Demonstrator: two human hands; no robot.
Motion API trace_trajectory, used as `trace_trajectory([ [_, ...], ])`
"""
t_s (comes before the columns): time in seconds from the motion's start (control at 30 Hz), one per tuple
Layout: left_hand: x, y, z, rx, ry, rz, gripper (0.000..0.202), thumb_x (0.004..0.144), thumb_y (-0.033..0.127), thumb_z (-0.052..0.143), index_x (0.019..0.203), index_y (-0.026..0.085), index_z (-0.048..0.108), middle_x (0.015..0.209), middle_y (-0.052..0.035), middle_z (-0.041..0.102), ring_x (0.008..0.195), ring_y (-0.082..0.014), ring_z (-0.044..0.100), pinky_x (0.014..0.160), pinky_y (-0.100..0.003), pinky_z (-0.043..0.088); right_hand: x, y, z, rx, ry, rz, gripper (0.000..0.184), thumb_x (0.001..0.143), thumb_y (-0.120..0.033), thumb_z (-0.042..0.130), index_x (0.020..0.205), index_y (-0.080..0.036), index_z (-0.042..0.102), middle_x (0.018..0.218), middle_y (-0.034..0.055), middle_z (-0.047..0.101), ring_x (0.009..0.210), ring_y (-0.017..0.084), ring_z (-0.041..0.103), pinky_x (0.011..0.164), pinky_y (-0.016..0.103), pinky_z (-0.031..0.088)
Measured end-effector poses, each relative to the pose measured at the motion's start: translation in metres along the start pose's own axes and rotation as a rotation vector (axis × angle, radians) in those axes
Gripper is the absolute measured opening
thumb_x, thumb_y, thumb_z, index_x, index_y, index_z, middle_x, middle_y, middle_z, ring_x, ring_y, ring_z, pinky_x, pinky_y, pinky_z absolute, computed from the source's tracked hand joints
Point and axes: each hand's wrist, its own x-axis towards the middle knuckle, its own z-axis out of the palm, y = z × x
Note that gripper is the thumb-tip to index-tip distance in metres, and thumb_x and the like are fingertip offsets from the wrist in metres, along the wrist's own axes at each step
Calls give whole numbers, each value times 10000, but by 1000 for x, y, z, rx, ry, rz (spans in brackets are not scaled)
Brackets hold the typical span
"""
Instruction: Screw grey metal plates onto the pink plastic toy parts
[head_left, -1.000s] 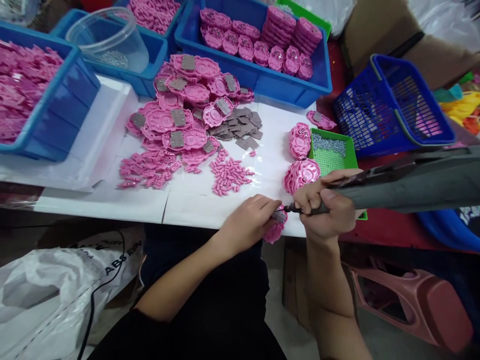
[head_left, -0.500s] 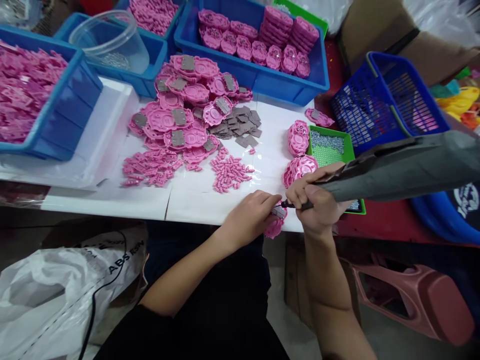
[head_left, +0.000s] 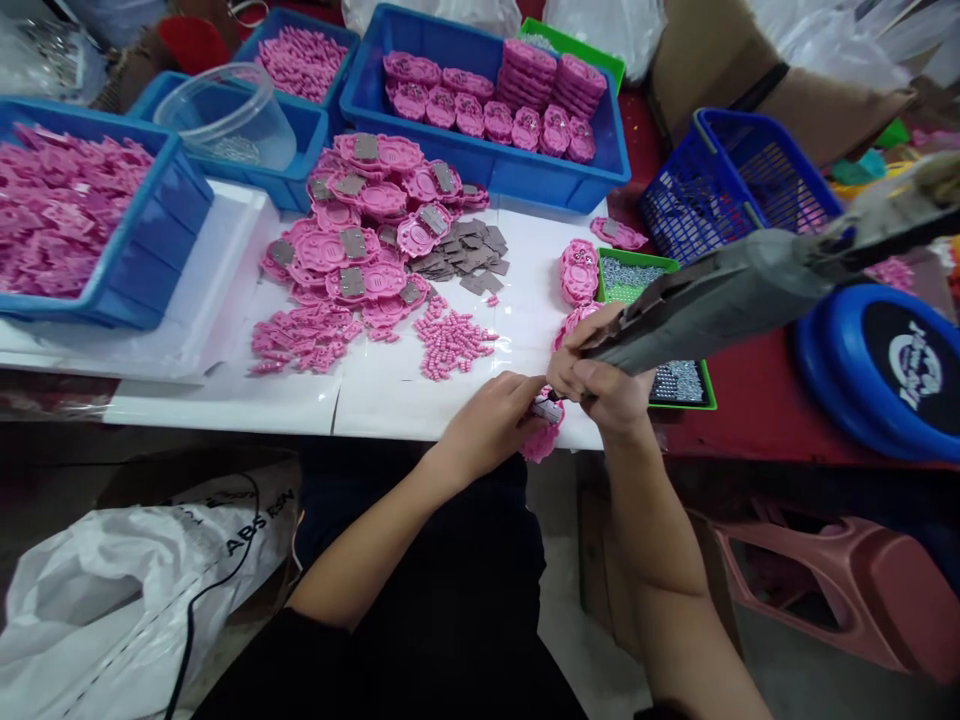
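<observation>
My right hand point(head_left: 604, 385) is wrapped around a grey electric screwdriver point(head_left: 712, 300), its tip pointing down and left. That tip meets a pink plastic shell point(head_left: 541, 442) with a grey metal plate point(head_left: 549, 410) on it, at the table's front edge. My left hand point(head_left: 487, 420) pinches the shell's left side, thumb and fingers closed; part of the shell is hidden by the hands. Just beyond my right hand are a pink casing point(head_left: 579, 272) and another, partly covered one. Green trays point(head_left: 679, 266) of small screws lie beside and behind the screwdriver.
Pink shells with plates point(head_left: 364, 245) are heaped mid-table, near loose grey plates point(head_left: 472, 250) and small ribbed pink pieces point(head_left: 454, 340). Blue bins point(head_left: 487, 160) line the back and left. At right are a blue basket point(head_left: 697, 200) and a round blue stool top point(head_left: 814, 370).
The view has shifted a little, so more of the screwdriver's rear end and the blue stool top shows. Both hands keep their hold, with the screwdriver still at the shell.
</observation>
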Motion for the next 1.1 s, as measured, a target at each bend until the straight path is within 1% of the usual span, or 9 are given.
trace_trajectory([
  [0.13, 0, 0, -1, 14, -5, 11, 339, 941, 124, 671, 1258, 197, 576, 1132, -83, 686, 1093, -247, 647, 916, -375, 546, 3, 1, -1, -6, -26, 40, 271, 708, -374, 817, 854, -239, 634, 456, -107, 444, 309, 70, 293, 319, 244, 273],
  [0.2, 1, 0, -1, 64, 1, 34, 353, 943, 135, 678, 1276, 181, 571, 1167, -99, 685, 1129, -258, 637, 951, -394, 538, 2, 1, 3, -19, 60, 27, 250, 694, -353, 816, 818, -242, 629, 462, -107, 437, 318, 68, 302, 323, 243, 271],
  [0.33, 1, 0, 1, 209, 20, 84, 371, 931, 187, 723, 1270, 155, 576, 1356, -157, 629, 1277, -309, 570, 1065, -470, 489, -3, 1, 18, -62, 332, -61, 185, 694, -237, 771, 797, -248, 619, 520, -102, 463, 364, 59, 356, 357, 232, 293],
  [0.47, -1, 3, 9, 303, 19, 33, 315, 939, 240, 729, 1216, 166, 599, 1374, -169, 595, 1307, -329, 537, 1060, -495, 488, -9, 1, 25, -73, 441, -130, 136, 740, -224, 723, 843, -244, 638, 505, -106, 419, 376, 65, 371, 384, 244, 309],
  [0.63, -2, 13, 12, 359, 10, -44, 424, 952, 245, 715, 1337, 157, 560, 1438, -187, 524, 1360, -346, 474, 1091, -504, 450, -18, 4, 23, -48, 556, -195, 192, 717, -286, 733, 815, -274, 569, 473, -115, 369, 342, 74, 302, 372, 266, 263],
  [0.73, 0, 16, 10, 319, -1, -85, 400, 945, 284, 734, 1304, 187, 586, 1412, -154, 547, 1339, -331, 484, 1073, -484, 448, -23, 5, 22, -85, 595, -238, 234, 729, -353, 748, 824, -285, 546, 471, -113, 355, 334, 84, 281, 364, 283, 272],
  [0.87, 4, 17, 7, 230, 5, -129, 305, 952, 372, 737, 1181, 217, 610, 1281, -89, 636, 1239, -291, 542, 1001, -439, 459, -27, 2, 22, -157, 567, -276, 263, 774, -418, 747, 878, -288, 544, 486, -117, 342, 325, 90, 281, 352, 293, 269],
  [1.07, 5, 16, 8, 187, 32, -120, 319, 973, 420, 715, 1187, 212, 601, 1194, -79, 700, 1256, -277, 560, 1008, -428, 434, -31, 0, 23, -177, 567, -363, 204, 813, -326, 748, 858, -302, 550, 509, -101, 352, 346, 93, 277, 381, 302, 243],
  [1.1, 4, 16, 9, 191, 45, -117, 315, 974, 418, 714, 1186, 212, 603, 1187, -77, 707, 1256, -276, 566, 1008, -426, 431, -32, 0, 23, -174, 567, -330, 217, 812, -342, 750, 868, -308, 542, 516, -99, 348, 355, 99, 280, 391, 309, 251],
])
